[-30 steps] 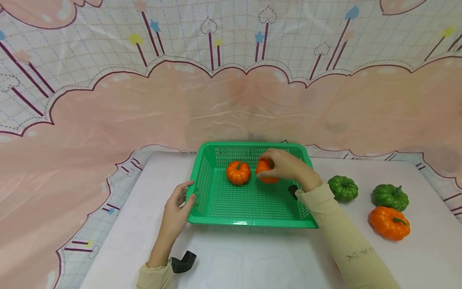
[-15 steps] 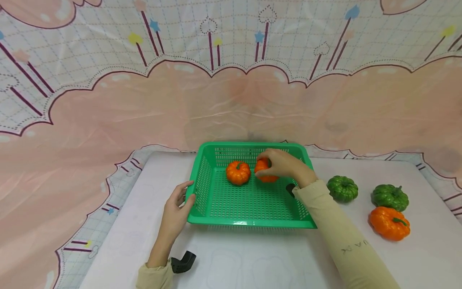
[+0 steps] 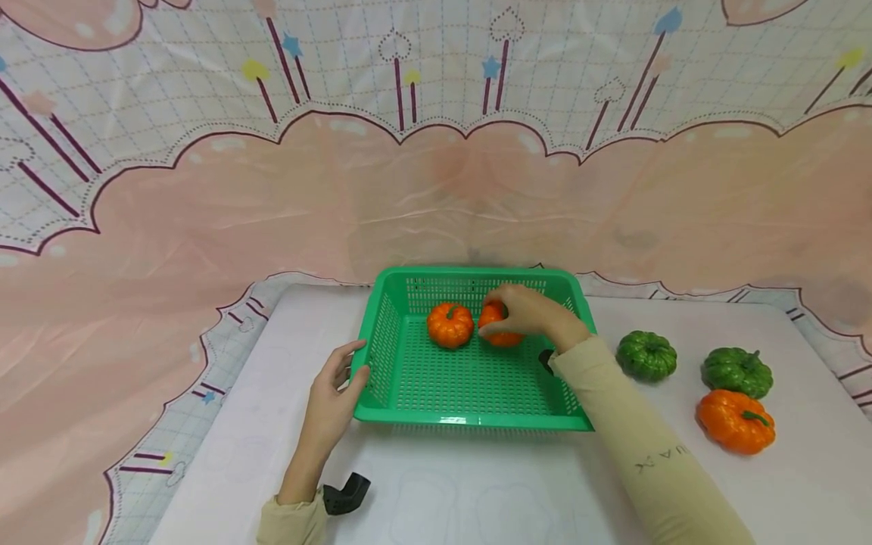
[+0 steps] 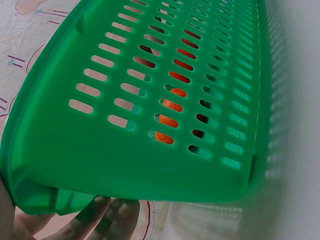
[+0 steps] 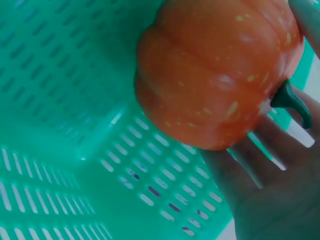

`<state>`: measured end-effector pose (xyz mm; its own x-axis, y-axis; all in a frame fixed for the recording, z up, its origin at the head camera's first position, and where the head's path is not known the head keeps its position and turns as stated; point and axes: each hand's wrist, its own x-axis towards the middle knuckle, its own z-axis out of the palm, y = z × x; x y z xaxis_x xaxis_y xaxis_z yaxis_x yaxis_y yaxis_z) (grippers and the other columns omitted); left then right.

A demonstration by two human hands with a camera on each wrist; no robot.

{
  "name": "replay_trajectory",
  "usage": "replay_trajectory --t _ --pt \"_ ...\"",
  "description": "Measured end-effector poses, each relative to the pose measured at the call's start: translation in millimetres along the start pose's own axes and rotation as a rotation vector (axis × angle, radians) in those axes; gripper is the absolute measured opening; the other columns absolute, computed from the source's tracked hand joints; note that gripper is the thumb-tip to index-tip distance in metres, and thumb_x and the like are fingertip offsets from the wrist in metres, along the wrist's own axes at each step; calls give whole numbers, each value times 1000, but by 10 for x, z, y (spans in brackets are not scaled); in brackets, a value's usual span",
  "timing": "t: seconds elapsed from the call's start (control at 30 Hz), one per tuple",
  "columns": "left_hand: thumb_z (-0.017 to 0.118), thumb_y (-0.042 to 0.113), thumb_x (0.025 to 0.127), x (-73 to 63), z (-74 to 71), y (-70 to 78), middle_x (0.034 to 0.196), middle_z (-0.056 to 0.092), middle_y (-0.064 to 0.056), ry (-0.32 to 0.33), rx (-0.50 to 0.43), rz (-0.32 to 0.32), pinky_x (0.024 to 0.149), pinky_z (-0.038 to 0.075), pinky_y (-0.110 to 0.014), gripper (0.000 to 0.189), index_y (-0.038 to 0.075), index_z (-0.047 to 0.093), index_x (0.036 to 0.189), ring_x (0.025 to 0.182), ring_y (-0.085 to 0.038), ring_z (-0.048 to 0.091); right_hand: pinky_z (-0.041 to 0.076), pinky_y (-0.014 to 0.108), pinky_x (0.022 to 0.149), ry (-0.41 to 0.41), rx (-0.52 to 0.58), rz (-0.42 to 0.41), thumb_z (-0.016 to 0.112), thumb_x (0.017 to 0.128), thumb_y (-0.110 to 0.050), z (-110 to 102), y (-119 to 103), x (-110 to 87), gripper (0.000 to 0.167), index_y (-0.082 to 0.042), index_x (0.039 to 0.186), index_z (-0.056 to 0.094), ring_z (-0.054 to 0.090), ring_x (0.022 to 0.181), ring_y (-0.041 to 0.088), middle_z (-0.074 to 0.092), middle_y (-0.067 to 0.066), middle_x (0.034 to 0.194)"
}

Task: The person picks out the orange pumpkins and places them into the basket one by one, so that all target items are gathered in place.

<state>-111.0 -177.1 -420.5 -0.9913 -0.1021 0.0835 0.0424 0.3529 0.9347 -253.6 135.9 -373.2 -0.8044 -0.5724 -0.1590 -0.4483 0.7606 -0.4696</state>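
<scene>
My right hand grips a small orange pumpkin inside the green plastic basket. In the right wrist view, the fingers curl round the pumpkin beside its green stem, close to the slotted basket wall. A second orange pumpkin sits to its left in the basket. My left hand holds the basket's left rim, thumb and fingertips on the edge. In the left wrist view, its fingers reach beneath the rim, and orange shows through the wall's slots.
Two green pumpkins and an orange pumpkin lie on the white table right of the basket. A patterned cloth hangs behind the table. Black wrist-camera mounts show at both sleeves.
My right hand has shifted slightly left with the orange pumpkin, bringing it nearer the other one in the basket. The left hand stays at the basket's rim.
</scene>
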Motion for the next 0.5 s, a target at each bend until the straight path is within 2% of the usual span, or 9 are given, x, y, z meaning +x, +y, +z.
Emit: replay_trajectory --t 0.5 --pt "58 10 100 -3 6 14 131 60 -18 5 8 10 94 52 -54 41 14 52 140 122 -32 60 41 50 108 -8 -21 16 75 88 -41 104 57 69 63 -1 134 59 51 128 36 56 18 138"
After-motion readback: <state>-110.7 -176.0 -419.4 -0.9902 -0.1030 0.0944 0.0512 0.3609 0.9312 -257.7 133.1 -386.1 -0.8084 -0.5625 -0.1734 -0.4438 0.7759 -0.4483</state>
